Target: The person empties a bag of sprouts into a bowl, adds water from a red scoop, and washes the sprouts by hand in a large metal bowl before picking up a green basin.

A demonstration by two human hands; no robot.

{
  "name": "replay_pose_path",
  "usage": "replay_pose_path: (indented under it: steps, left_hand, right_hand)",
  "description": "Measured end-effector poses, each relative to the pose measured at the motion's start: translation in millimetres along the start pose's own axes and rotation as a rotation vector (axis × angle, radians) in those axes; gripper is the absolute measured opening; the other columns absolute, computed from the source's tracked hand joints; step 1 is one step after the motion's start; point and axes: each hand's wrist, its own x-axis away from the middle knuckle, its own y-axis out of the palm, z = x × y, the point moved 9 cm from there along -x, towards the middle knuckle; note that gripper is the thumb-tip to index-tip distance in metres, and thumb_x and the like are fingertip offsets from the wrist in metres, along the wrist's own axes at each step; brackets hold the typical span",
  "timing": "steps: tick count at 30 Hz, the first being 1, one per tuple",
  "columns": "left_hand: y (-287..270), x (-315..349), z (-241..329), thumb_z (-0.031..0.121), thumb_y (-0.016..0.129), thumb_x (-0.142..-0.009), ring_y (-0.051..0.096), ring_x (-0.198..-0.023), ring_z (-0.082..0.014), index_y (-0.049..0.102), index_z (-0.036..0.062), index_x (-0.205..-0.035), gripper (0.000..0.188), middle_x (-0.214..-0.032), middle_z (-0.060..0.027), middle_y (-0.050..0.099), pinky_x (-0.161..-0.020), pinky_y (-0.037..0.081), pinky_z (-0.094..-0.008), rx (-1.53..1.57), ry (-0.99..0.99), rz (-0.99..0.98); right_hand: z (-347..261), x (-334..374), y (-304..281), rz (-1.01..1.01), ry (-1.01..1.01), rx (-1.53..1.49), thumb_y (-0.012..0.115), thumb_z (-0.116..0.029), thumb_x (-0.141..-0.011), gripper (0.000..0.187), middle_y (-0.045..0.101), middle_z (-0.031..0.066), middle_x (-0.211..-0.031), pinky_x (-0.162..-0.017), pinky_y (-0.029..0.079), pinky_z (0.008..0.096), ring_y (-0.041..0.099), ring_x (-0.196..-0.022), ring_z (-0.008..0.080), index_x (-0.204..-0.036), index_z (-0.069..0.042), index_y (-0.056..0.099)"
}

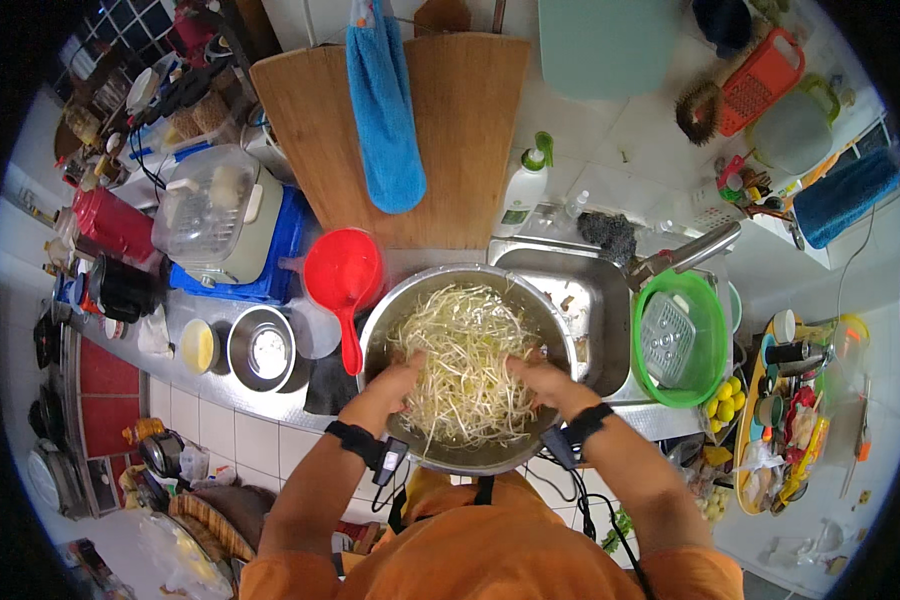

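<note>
A large steel bowl is heaped with pale bean sprouts. Both my hands reach in from opposite sides and clasp the heap between them. My left hand is pushed into the left side of the sprouts, its fingertips buried. On the other side my right hand grips the heap, with most of its fingers covered by strands. Some sprouts hang toward the bowl's near wall. The bowl overlaps the left part of the steel sink.
A red ladle-like scoop and a smaller steel bowl are left of the large bowl. A green basin with a pale grater-like piece stands right of the sink. Behind are a wooden board and a pump bottle.
</note>
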Motion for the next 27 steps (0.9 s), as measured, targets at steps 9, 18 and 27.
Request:
replay_pose_path:
  steps: [9, 18, 27]
  left_hand:
    - [33.3, 28.2, 23.0, 0.009, 0.064, -0.074, 0.051, -0.105, -0.0265, 0.013, 0.0088, -0.138, 0.081, -0.124, -0.0168, 0.043, -0.08, 0.048, -0.0377, 0.307, 0.167, -0.123]
    - [13.1, 106.8, 76.0, 0.02, 0.072, -0.067, 0.03, -0.121, -0.034, 0.031, 0.0013, -0.127, 0.075, -0.126, -0.0212, 0.032, -0.1, 0.028, -0.0365, -0.456, 0.86, 0.159]
    - [27.6, 97.1, 63.9, 0.027, 0.072, -0.066, 0.029, -0.122, -0.0378, 0.036, 0.0088, -0.13, 0.075, -0.13, -0.0194, 0.032, -0.1, 0.028, -0.0444, -1.04, 0.874, 0.299]
  right_hand:
    - [-38.0, -6.3, 31.1, -0.128, -0.331, -0.173, 0.074, -0.014, -0.069, 0.082, 0.044, 0.0179, -0.125, -0.088, 0.043, 0.033, 0.05, -0.107, 0.0235, -0.135, -0.006, 0.027]
    - [-76.6, 78.4, 5.7, -0.114, -0.783, 0.265, 0.068, -0.007, -0.07, 0.063, 0.041, 0.0124, -0.126, -0.099, 0.03, 0.0328, 0.037, -0.118, 0.025, -0.126, -0.007, 0.038]
    - [-65.1, 78.8, 28.8, 0.235, -0.883, 1.058, 0.066, -0.021, -0.07, 0.063, 0.029, 0.0185, -0.137, -0.102, 0.028, 0.0459, 0.02, -0.131, 0.0367, -0.128, -0.018, 0.041]
